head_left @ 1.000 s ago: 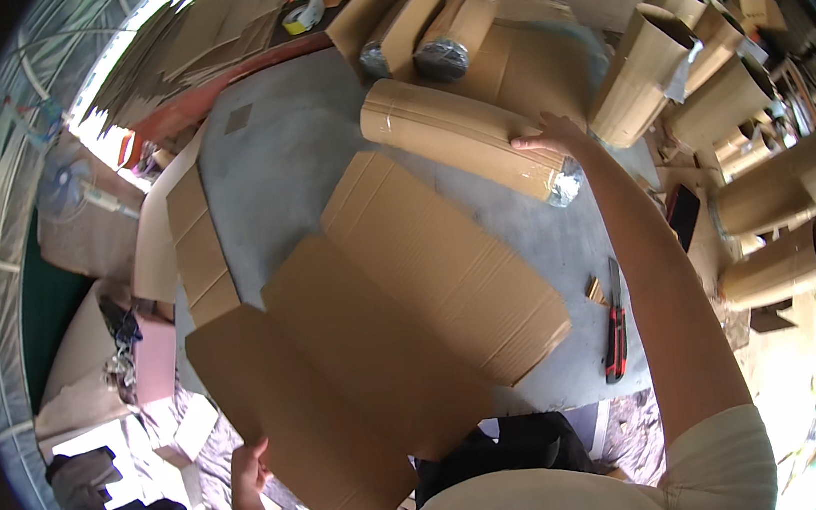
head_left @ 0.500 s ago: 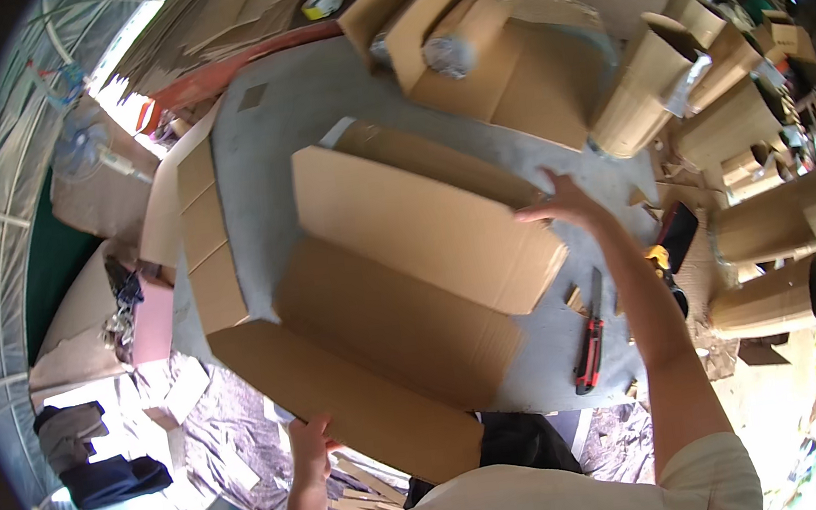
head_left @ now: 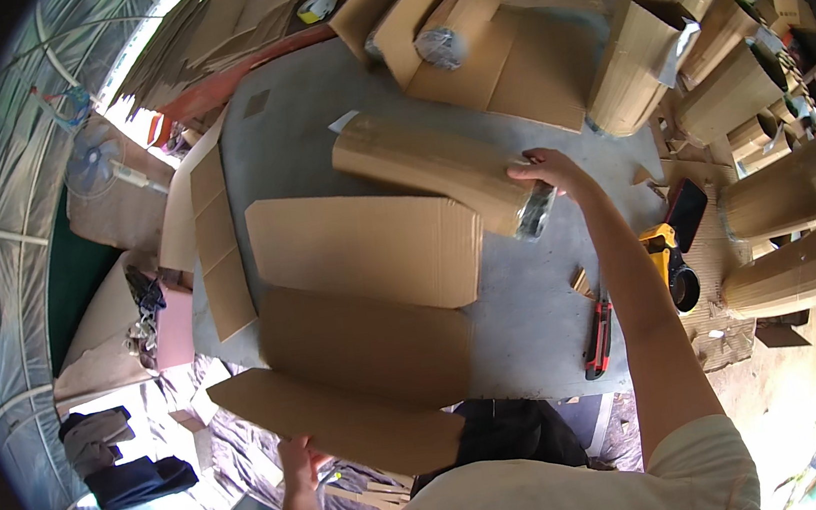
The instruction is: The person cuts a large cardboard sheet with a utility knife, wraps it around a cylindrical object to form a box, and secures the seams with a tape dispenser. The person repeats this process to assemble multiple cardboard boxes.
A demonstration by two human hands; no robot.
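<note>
A creased cardboard sheet (head_left: 357, 251) lies in front of me on the grey table, its far and near panels folded up. My left hand (head_left: 301, 462) is closed on the near panel's lower edge. Just beyond the sheet lies a long cardboard tube (head_left: 428, 167), slanting down to the right, with clear plastic at its right end. My right hand (head_left: 552, 173) grips that end from above, thumb on the tube's side; some of its fingers are hidden. Below my right forearm rests a red-and-black utility knife (head_left: 597, 342).
At the back, another folded cardboard piece (head_left: 527, 65) holds a plastic-ended tube (head_left: 462, 22). Several upright and leaning tubes (head_left: 637, 58) crowd the right. A yellow-and-black tape dispenser (head_left: 664, 251) sits beside a dark phone-like object (head_left: 689, 213). A fan (head_left: 94, 162) stands at left.
The cardboard sheet has shifted left and toward me, and its far panel leans lower, uncovering the tube. My right hand has moved from the panel's corner onto the tube's right end.
</note>
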